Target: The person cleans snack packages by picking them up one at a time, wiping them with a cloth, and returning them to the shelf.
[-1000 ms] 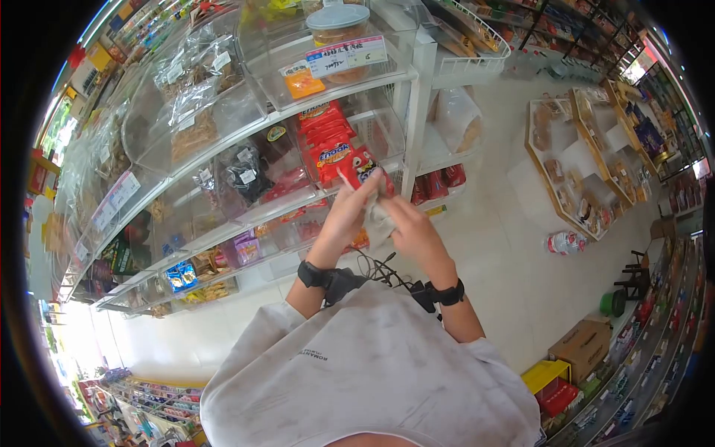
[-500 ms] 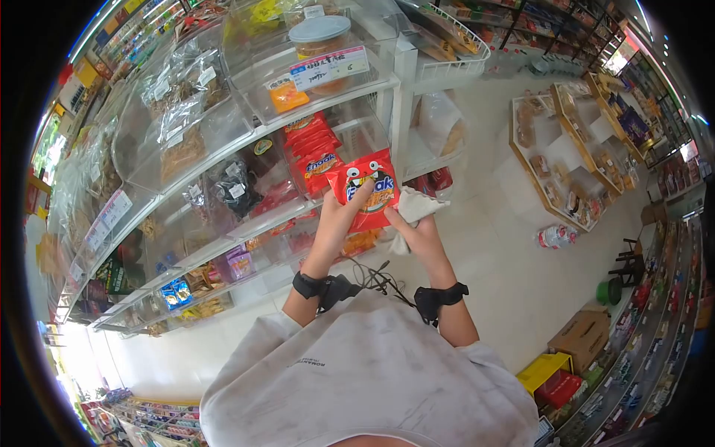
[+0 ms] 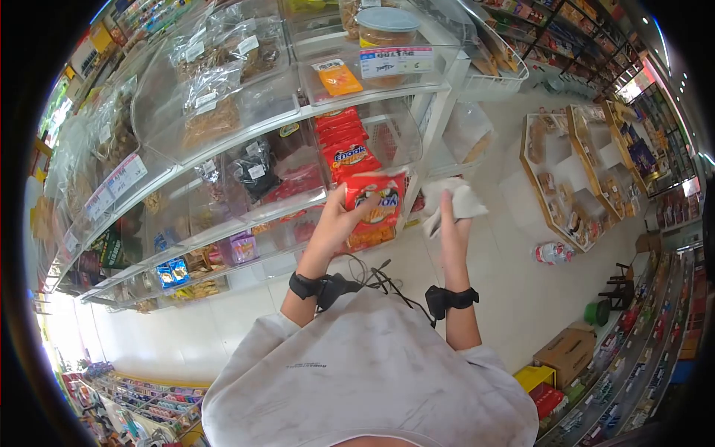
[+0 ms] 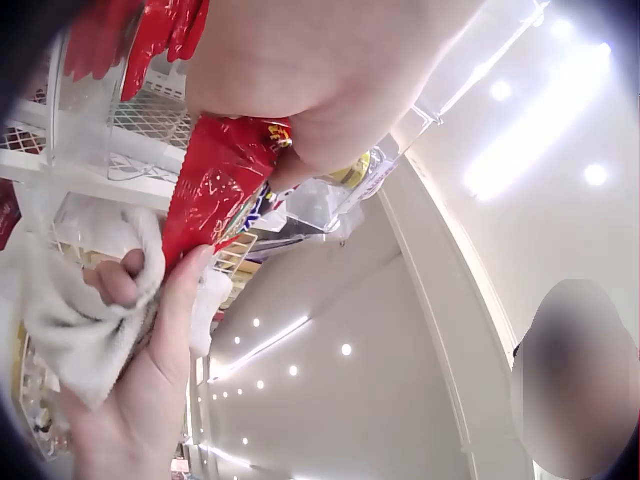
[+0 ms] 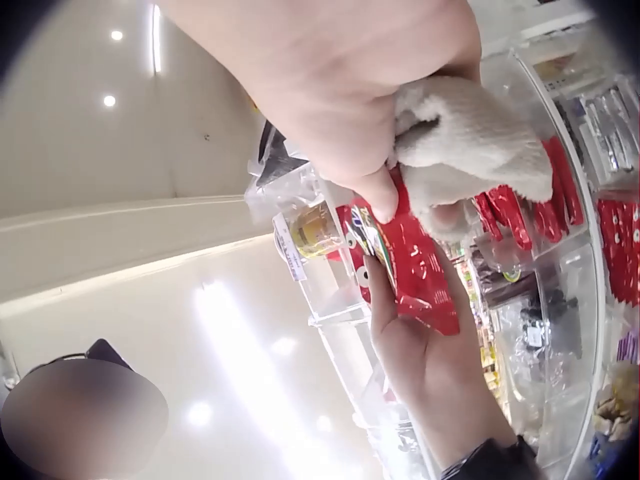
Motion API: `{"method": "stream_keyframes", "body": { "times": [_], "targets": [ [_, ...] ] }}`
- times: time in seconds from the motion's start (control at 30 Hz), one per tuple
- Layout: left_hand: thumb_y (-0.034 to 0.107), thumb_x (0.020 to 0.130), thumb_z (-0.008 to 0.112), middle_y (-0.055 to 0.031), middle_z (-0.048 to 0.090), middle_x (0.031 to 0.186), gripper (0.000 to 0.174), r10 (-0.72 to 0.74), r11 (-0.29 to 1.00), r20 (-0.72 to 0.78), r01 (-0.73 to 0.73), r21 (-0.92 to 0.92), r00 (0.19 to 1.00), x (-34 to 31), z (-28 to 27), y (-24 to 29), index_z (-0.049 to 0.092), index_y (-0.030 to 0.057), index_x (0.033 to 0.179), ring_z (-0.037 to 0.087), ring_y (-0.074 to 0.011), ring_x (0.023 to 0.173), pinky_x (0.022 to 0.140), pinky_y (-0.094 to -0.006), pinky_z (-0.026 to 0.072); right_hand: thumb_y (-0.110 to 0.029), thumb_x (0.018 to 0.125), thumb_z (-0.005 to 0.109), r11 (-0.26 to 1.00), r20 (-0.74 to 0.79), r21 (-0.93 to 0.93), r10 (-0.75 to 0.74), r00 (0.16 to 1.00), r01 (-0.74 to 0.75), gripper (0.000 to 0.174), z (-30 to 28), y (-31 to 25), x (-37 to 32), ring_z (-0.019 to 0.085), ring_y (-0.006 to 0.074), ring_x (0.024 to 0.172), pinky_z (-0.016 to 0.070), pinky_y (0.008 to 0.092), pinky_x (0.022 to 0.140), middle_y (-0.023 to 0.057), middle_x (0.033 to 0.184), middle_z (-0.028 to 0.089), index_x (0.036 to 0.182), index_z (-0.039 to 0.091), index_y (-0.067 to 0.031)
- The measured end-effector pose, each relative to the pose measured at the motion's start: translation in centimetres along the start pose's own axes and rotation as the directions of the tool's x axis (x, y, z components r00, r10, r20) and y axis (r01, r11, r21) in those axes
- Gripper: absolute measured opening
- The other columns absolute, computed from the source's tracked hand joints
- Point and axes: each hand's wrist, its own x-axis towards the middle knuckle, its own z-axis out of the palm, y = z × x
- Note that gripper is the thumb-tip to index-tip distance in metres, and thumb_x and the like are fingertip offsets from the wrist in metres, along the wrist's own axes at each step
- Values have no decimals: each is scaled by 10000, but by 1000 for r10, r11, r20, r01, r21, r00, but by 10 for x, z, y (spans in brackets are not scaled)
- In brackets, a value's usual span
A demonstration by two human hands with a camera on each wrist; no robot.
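Observation:
My left hand [image 3: 335, 223] grips a red snack packet [image 3: 386, 200] by its left side, thumb across the printed front. The packet's shiny red back [image 5: 428, 280] and my left fingers show in the right wrist view. A crumpled off-white cloth [image 3: 465, 201] is held in my right hand [image 3: 454, 238], to the right of the packet. In the left wrist view the cloth [image 4: 90, 320] wraps around some of the right fingers. Just beyond the packet, similar red packets [image 3: 346, 145] stand in a row in a clear shelf bin.
Clear bins with bagged goods [image 3: 216, 115] fill the shelf to the left. A lidded tub [image 3: 387, 30] stands above, behind a price tag [image 3: 396, 62]. Dark cables [image 3: 369, 279] hang below my hands. Wooden display trays [image 3: 558, 179] stand at the right.
The hands were close together on the packet a second ago, then held it face up between them. Now my right hand has moved right with the cloth, and the left keeps the packet.

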Motion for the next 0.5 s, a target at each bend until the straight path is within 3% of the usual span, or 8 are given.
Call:
{"method": "stream_keyframes", "body": {
  "times": [0.03, 0.13, 0.17, 0.23, 0.3, 0.33, 0.4, 0.5],
  "targets": [
    [57, 970, 638, -49, 664, 1191, 349, -17, 997, 76, 11, 82, 997, -4, -4, 7, 555, 31, 1307, 632, -113, 1059, 910, -303, 541, -164, 977, 666, 988, 22, -110, -109, 994, 111, 223, 1, 0, 2, 600, 87, 853, 480, 262, 732, 12, 998, 653, 1134, 627, -11],
    [99, 965, 655, -44, 666, 1142, 340, -117, 974, 196, 75, 212, 974, -10, -20, -1, 551, 26, 1281, 624, -97, 1006, 875, -297, 535, -140, 947, 701, 921, 276, -221, -256, 926, 320, 214, 21, -8, 0, 607, 139, 897, 486, 287, 791, 62, 1009, 669, 1092, 655, 10],
    [110, 961, 661, -49, 667, 1132, 346, -153, 959, 208, 95, 266, 966, -12, -28, -8, 544, 25, 1276, 625, -98, 998, 870, -298, 534, -42, 858, 735, 833, 397, -327, -307, 865, 446, 262, 29, -16, 0, 653, 243, 937, 497, 327, 834, 123, 1031, 680, 1091, 652, 44],
    [140, 939, 692, -79, 671, 1094, 399, -154, 955, 215, 90, 281, 964, -15, -38, -11, 515, 25, 1278, 631, -123, 980, 862, -312, 527, 14, 788, 725, 818, 552, -360, -201, 809, 448, 351, 40, -13, -1, 662, 296, 979, 499, 338, 852, 153, 1057, 676, 1125, 639, 56],
    [134, 933, 692, -97, 668, 1105, 414, -66, 925, 235, -29, 380, 970, -18, -53, -7, 504, 19, 1284, 634, -144, 988, 868, -320, 524, 89, 690, 665, 814, 629, -397, -96, 772, 425, 493, 52, -6, -2, 662, 351, 1047, 501, 360, 882, 180, 1125, 666, 1180, 614, 70],
    [132, 931, 692, -105, 666, 1110, 422, -25, 900, 242, -84, 428, 970, -21, -62, -3, 499, 16, 1287, 635, -155, 993, 870, -324, 523, 87, 701, 658, 809, 660, -411, -55, 749, 421, 478, 56, -6, -3, 660, 347, 1042, 499, 357, 885, 180, 1121, 663, 1177, 613, 68],
    [126, 923, 707, -104, 649, 1154, 446, -112, 925, 231, 16, 378, 967, -28, -78, 3, 506, 1, 1301, 602, -129, 1042, 894, -305, 502, 84, 722, 642, 798, 715, -439, 32, 698, 413, 450, 64, -6, -5, 656, 337, 1033, 496, 351, 889, 180, 1112, 657, 1171, 611, 65],
    [130, 920, 714, -96, 639, 1185, 492, -106, 938, 211, 27, 345, 972, -35, -90, 2, 498, -4, 1342, 584, -118, 1064, 909, -297, 492, 79, 744, 625, 733, 670, -436, -123, 732, 523, 421, 86, -3, -22, 640, 350, 1015, 483, 337, 900, 174, 1076, 641, 1165, 603, 57]
  ]
}}
